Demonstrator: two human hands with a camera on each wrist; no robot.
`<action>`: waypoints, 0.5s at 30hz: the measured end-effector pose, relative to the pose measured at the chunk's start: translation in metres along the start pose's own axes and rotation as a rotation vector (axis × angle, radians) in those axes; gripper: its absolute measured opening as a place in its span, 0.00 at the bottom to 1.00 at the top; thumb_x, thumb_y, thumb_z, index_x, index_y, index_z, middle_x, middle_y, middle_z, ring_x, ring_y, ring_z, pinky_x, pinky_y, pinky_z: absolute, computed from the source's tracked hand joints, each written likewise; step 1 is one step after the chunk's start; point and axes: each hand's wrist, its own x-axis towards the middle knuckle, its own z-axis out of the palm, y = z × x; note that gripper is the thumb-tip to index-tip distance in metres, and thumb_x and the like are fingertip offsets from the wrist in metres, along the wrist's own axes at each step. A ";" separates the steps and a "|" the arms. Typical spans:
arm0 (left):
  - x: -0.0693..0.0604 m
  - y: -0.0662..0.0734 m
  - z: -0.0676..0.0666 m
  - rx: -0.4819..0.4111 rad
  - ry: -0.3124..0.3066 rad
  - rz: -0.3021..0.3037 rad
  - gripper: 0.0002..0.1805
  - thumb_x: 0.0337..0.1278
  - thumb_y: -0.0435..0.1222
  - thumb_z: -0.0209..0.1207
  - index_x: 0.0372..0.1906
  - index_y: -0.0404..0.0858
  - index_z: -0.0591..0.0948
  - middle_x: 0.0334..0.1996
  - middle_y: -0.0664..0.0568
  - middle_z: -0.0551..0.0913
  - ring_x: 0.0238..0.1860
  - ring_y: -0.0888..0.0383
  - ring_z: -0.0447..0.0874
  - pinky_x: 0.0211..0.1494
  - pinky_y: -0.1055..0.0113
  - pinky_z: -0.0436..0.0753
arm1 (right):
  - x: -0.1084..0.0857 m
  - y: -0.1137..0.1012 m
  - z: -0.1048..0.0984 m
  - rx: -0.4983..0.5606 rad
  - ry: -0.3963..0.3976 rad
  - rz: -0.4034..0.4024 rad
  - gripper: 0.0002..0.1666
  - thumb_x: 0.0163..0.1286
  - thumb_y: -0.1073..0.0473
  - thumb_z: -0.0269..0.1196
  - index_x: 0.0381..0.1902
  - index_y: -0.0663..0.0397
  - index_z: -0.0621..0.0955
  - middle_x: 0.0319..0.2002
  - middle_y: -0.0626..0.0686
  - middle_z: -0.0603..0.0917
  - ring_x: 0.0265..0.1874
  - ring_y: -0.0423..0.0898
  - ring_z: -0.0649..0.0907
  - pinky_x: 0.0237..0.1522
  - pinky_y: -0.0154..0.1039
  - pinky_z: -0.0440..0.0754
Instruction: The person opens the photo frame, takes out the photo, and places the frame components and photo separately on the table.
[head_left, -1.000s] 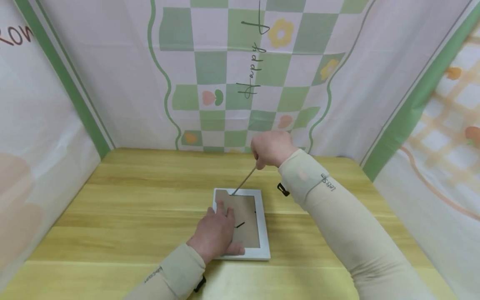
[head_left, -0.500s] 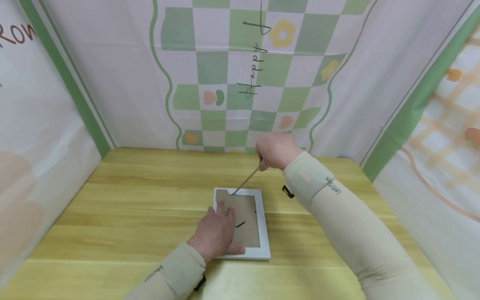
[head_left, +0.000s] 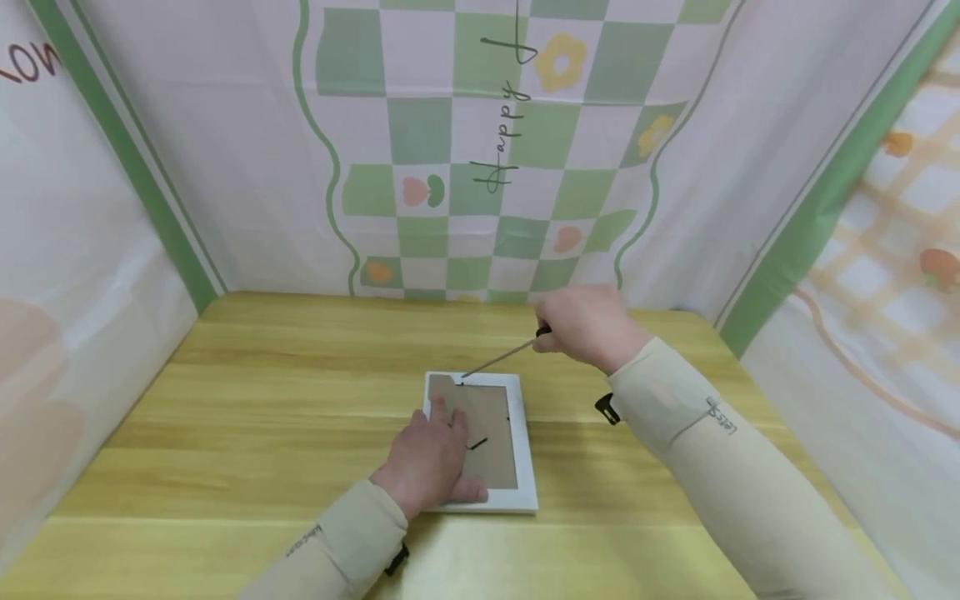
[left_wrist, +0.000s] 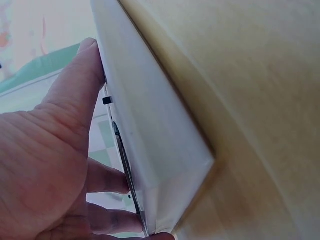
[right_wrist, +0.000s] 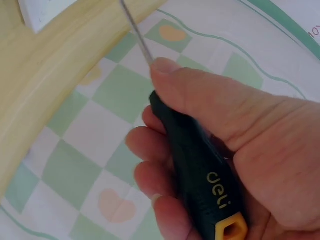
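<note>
A white picture frame [head_left: 527, 454] lies back side up on the table, its brown backing board [head_left: 497, 417] facing upward. My left hand [head_left: 429, 457] presses flat on the left part of the backing, fingers spread and thumb near the frame's close edge. In the left wrist view, the thumb and fingers of that hand [left_wrist: 50, 165] lie along the frame's back. My right hand [head_left: 588, 327] grips a screwdriver [right_wrist: 195, 155] with a dark handle and yellow end. Its thin metal shaft slants down to the frame's far edge, close to a small black tab [head_left: 461, 384].
The wooden table [head_left: 300, 400] extends around the frame on all sides. Behind it hangs a green-and-white checked cloth [head_left: 480, 158], with printed cloth walls left and right. Another black tab [head_left: 507, 418] sits at the backing's right edge.
My right hand has moved right and toward me, bringing the screwdriver to a lower slant. Its tip has shifted slightly onto the frame's far edge. My left hand has stayed on the backing.
</note>
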 end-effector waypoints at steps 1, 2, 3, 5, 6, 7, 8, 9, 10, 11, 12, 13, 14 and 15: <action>0.000 0.000 0.000 -0.008 -0.003 -0.003 0.63 0.42 0.71 0.70 0.75 0.30 0.70 0.73 0.24 0.66 0.63 0.28 0.78 0.52 0.47 0.89 | -0.003 0.000 0.002 0.015 0.015 0.011 0.17 0.65 0.46 0.74 0.23 0.43 0.80 0.21 0.42 0.79 0.22 0.44 0.77 0.22 0.44 0.73; 0.000 0.000 -0.001 -0.011 -0.001 -0.002 0.63 0.42 0.71 0.71 0.74 0.29 0.70 0.73 0.23 0.66 0.63 0.28 0.78 0.53 0.47 0.89 | -0.006 0.000 0.005 0.025 0.039 0.015 0.16 0.65 0.45 0.74 0.23 0.42 0.81 0.20 0.42 0.79 0.21 0.44 0.77 0.22 0.44 0.73; 0.000 0.000 -0.001 -0.011 -0.002 -0.002 0.63 0.42 0.71 0.71 0.74 0.29 0.70 0.73 0.23 0.67 0.62 0.29 0.79 0.52 0.47 0.89 | -0.008 0.000 0.007 0.031 0.067 0.019 0.16 0.65 0.45 0.74 0.23 0.42 0.82 0.20 0.41 0.79 0.20 0.43 0.78 0.21 0.43 0.73; -0.001 -0.001 -0.001 -0.011 -0.003 -0.006 0.64 0.42 0.72 0.70 0.74 0.29 0.70 0.73 0.23 0.66 0.60 0.29 0.80 0.52 0.48 0.89 | -0.014 -0.001 0.014 0.048 0.120 0.030 0.15 0.65 0.44 0.74 0.25 0.41 0.83 0.19 0.40 0.79 0.19 0.43 0.78 0.18 0.43 0.72; -0.001 -0.001 -0.002 -0.002 0.000 -0.006 0.64 0.42 0.72 0.70 0.74 0.29 0.70 0.72 0.23 0.67 0.59 0.30 0.82 0.50 0.49 0.90 | -0.016 -0.001 0.017 0.052 0.149 0.032 0.15 0.66 0.44 0.73 0.24 0.40 0.82 0.18 0.39 0.78 0.18 0.42 0.77 0.17 0.42 0.71; -0.001 -0.001 -0.002 0.009 0.006 -0.007 0.64 0.42 0.73 0.70 0.74 0.28 0.70 0.72 0.23 0.67 0.57 0.31 0.83 0.48 0.51 0.90 | -0.019 -0.002 0.020 0.059 0.168 0.037 0.16 0.66 0.43 0.73 0.24 0.40 0.81 0.17 0.39 0.77 0.17 0.41 0.76 0.16 0.41 0.69; -0.002 -0.001 -0.002 0.021 0.012 -0.010 0.64 0.42 0.73 0.69 0.73 0.29 0.71 0.71 0.23 0.68 0.54 0.33 0.85 0.46 0.52 0.91 | -0.021 -0.003 0.023 0.066 0.184 0.039 0.19 0.67 0.44 0.72 0.22 0.41 0.79 0.16 0.40 0.74 0.16 0.41 0.73 0.15 0.40 0.66; -0.002 -0.001 -0.001 0.031 0.015 -0.014 0.64 0.41 0.74 0.69 0.73 0.29 0.71 0.71 0.23 0.69 0.52 0.35 0.86 0.43 0.54 0.91 | -0.023 -0.004 0.026 0.076 0.190 0.046 0.20 0.68 0.43 0.71 0.21 0.41 0.77 0.15 0.40 0.72 0.15 0.40 0.71 0.15 0.39 0.64; -0.002 -0.001 -0.002 0.044 0.022 -0.016 0.64 0.41 0.74 0.69 0.73 0.29 0.72 0.70 0.23 0.69 0.49 0.37 0.87 0.40 0.56 0.91 | -0.025 -0.005 0.029 0.088 0.181 0.056 0.22 0.69 0.43 0.70 0.20 0.42 0.75 0.15 0.41 0.71 0.15 0.40 0.70 0.15 0.39 0.62; -0.003 0.000 -0.002 0.058 0.030 -0.019 0.64 0.40 0.75 0.68 0.72 0.29 0.73 0.69 0.23 0.70 0.46 0.39 0.87 0.37 0.57 0.90 | -0.027 -0.005 0.031 0.098 0.169 0.067 0.23 0.70 0.43 0.69 0.20 0.43 0.74 0.15 0.41 0.69 0.15 0.40 0.68 0.16 0.38 0.60; -0.003 0.000 -0.002 0.068 0.036 -0.023 0.64 0.40 0.75 0.68 0.72 0.29 0.73 0.69 0.23 0.71 0.44 0.41 0.87 0.35 0.58 0.90 | -0.028 -0.006 0.034 0.108 0.148 0.077 0.23 0.71 0.42 0.68 0.22 0.43 0.73 0.15 0.42 0.69 0.15 0.40 0.68 0.16 0.38 0.61; -0.003 0.000 -0.002 0.082 0.042 -0.027 0.64 0.39 0.76 0.68 0.71 0.29 0.74 0.68 0.24 0.72 0.42 0.42 0.87 0.34 0.59 0.89 | -0.030 -0.007 0.036 0.121 0.125 0.088 0.22 0.73 0.42 0.66 0.23 0.44 0.74 0.16 0.43 0.69 0.16 0.41 0.69 0.17 0.39 0.62; -0.003 0.001 -0.002 0.095 0.042 -0.033 0.64 0.39 0.76 0.67 0.71 0.30 0.75 0.68 0.24 0.73 0.40 0.43 0.87 0.33 0.60 0.89 | -0.032 -0.008 0.039 0.133 0.102 0.098 0.22 0.74 0.42 0.65 0.26 0.45 0.74 0.17 0.43 0.70 0.16 0.41 0.69 0.17 0.39 0.63; -0.003 0.001 -0.002 0.112 0.042 -0.037 0.64 0.38 0.77 0.67 0.70 0.30 0.75 0.67 0.25 0.74 0.39 0.45 0.87 0.31 0.61 0.88 | -0.034 -0.009 0.041 0.146 0.079 0.108 0.20 0.75 0.42 0.64 0.29 0.46 0.75 0.18 0.44 0.72 0.17 0.41 0.72 0.18 0.39 0.66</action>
